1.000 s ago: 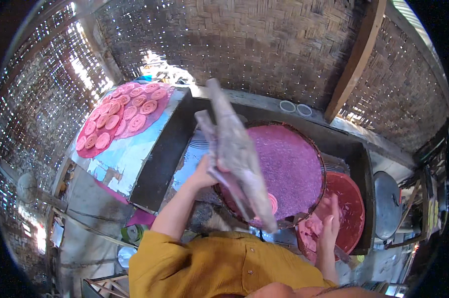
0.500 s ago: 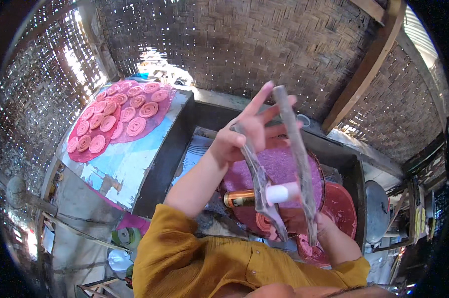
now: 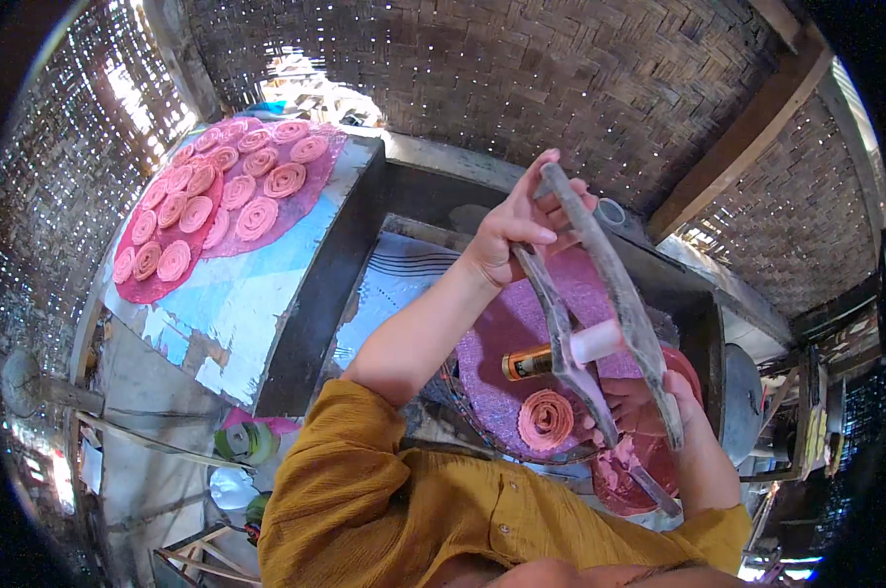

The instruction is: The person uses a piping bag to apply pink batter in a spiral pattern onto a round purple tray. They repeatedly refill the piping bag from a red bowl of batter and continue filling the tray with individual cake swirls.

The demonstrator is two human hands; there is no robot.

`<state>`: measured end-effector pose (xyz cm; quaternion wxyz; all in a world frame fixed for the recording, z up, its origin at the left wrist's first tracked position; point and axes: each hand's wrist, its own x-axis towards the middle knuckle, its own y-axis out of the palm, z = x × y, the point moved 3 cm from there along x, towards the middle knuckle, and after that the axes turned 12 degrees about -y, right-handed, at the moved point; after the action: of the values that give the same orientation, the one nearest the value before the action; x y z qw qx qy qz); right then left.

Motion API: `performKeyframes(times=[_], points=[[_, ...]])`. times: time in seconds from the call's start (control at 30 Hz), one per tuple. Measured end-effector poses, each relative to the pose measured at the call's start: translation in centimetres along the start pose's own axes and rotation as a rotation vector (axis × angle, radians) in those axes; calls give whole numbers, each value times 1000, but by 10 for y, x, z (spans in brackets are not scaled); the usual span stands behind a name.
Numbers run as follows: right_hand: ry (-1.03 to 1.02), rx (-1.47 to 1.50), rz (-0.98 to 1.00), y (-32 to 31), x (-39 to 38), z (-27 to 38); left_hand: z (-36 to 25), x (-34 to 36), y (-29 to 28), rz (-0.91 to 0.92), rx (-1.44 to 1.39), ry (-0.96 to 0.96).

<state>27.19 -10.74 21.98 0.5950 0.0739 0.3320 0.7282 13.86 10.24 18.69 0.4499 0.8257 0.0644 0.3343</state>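
Both hands are on a wooden hand press made of two long weathered bars (image 3: 610, 265), held tilted above a round purple-pink mesh sheet (image 3: 492, 363). A white plunger (image 3: 597, 341) bridges the bars, and a gold metal cylinder (image 3: 526, 364) sticks out on the left. My left hand (image 3: 516, 230) is closed around the far ends of the bars. At the near ends is my right hand (image 3: 673, 407), its fingers partly hidden behind the wood. On the sheet below lies one pink coiled dough round (image 3: 546, 421).
At the lower right is a red basin (image 3: 683, 367); nearer me sits pink dough (image 3: 615, 470) with a flat stick (image 3: 654, 490). Many pink coils (image 3: 257, 218) cover mesh sheets on a blue-white board at the left. A grey lid (image 3: 742, 402) stands far right. Woven walls enclose the back.
The press has shifted right, and my left hand's spread fingers have closed in around its far ends. The pink coil and the dough by the basin are now more exposed.
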Motion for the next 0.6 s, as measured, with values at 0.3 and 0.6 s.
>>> performKeyframes(times=[0.3, 0.6], points=[[213, -206, -14, -27, 18, -28, 7, -37, -50, -209, -249, 77], [259, -275, -52, -29, 4, -26, 11, -50, -41, -185, -241, 133]])
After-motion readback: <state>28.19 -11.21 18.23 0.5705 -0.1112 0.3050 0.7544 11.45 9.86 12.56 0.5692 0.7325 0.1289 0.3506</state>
